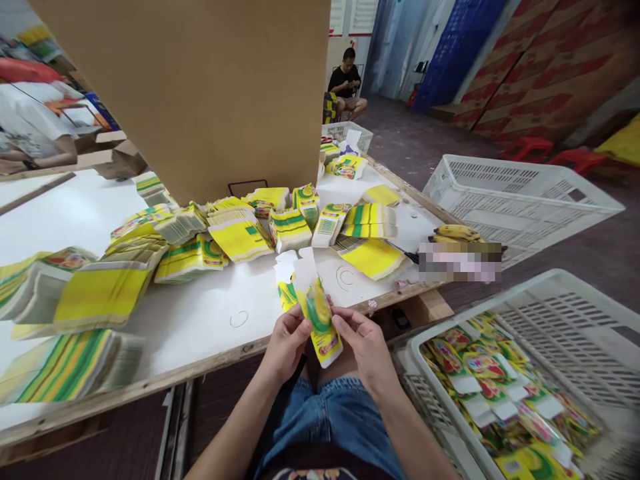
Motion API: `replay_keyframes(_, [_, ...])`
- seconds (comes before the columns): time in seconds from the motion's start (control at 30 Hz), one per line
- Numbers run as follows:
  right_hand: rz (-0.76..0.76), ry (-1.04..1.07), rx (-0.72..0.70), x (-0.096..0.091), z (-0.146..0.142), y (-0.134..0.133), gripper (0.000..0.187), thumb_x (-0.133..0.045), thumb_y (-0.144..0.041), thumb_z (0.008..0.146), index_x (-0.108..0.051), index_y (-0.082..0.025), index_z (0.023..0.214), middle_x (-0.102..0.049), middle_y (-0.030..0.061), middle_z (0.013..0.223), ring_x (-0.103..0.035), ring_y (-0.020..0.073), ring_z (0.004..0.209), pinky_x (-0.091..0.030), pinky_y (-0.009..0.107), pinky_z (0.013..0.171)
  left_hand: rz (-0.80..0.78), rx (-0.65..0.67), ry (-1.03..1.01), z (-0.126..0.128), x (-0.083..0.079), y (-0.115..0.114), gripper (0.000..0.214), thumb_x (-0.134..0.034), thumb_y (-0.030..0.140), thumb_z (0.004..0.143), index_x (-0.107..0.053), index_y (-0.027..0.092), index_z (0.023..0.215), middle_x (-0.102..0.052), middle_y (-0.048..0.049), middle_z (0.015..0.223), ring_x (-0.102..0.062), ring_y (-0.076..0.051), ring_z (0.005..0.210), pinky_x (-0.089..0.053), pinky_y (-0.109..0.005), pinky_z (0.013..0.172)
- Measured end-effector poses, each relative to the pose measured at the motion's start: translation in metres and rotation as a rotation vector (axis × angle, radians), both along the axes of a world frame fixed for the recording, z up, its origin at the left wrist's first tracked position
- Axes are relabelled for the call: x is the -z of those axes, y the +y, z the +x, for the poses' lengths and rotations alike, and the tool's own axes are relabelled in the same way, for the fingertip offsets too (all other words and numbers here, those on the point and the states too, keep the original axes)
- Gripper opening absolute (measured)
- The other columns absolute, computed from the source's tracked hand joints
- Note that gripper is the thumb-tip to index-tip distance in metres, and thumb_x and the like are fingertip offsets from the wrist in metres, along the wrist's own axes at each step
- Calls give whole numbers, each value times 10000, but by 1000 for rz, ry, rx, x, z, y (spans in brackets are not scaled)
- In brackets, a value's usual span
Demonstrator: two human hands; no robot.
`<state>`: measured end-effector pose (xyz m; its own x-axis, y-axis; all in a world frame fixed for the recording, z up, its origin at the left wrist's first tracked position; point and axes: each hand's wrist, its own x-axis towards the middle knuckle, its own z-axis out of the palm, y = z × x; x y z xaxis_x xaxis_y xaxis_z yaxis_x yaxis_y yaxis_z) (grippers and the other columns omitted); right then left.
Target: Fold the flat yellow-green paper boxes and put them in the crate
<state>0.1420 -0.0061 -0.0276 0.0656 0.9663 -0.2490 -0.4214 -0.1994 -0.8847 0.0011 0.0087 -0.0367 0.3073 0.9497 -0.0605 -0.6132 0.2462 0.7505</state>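
Note:
Between my two hands, just above the table's front edge, is a yellow and green printed paper packet (320, 313) with a white top flap. My left hand (290, 343) pinches its left side, with the thumb on the front. On the right side, the thumb and fingers of my right hand (360, 337) close on its edge. Behind it, another yellow packet (286, 293) with a white flap lies at the table edge, partly covered. Several stacks of flat yellow packets (240, 233) lie across the white table (200, 307) beyond my hands.
A white crate (550, 300) at my lower right holds many packets. Another white crate (525, 193) stands behind it. Bananas (455, 233) lie at the table's right edge, by a blurred patch. A big cardboard box (200, 87) rises at the back. Two people sit farther off.

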Motion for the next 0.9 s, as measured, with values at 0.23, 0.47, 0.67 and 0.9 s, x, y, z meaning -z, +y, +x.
replay_keyframes(0.23, [84,-299,22,5,-3,-6,298,-722,-445,776,-692,-158,853,-723,52,773,-654,207,703,-548,325,676,-53,-125,142,4,1,1,353,-754,285,765,-674,157,1084,-755,-91,1022,-691,-241,983,-531,-359,879])
replay_keyframes(0.47, [152,-532,-42,2,-4,-10,258,-647,-422,839,-667,-165,830,-696,54,748,-628,195,685,-524,292,659,-30,-325,369,-1,-7,4,300,-759,350,741,-671,140,935,-745,-40,822,-680,-160,737,-524,-244,676])
replay_keyframes(0.67, [149,-467,-47,2,-5,-11,229,-633,-404,856,-628,-175,872,-682,51,773,-630,186,683,-531,284,636,15,-304,390,-1,-5,-1,396,-732,291,779,-529,196,1105,-726,-33,904,-687,-158,800,-521,-249,724])
replay_keyframes(0.9, [344,-426,-81,-8,10,-3,393,-615,-318,885,-511,-271,1261,-646,54,1079,-629,152,771,-541,277,716,129,-86,330,-8,-19,-12,525,-648,273,865,-301,278,1259,-695,-80,1050,-697,-187,883,-535,-284,749])
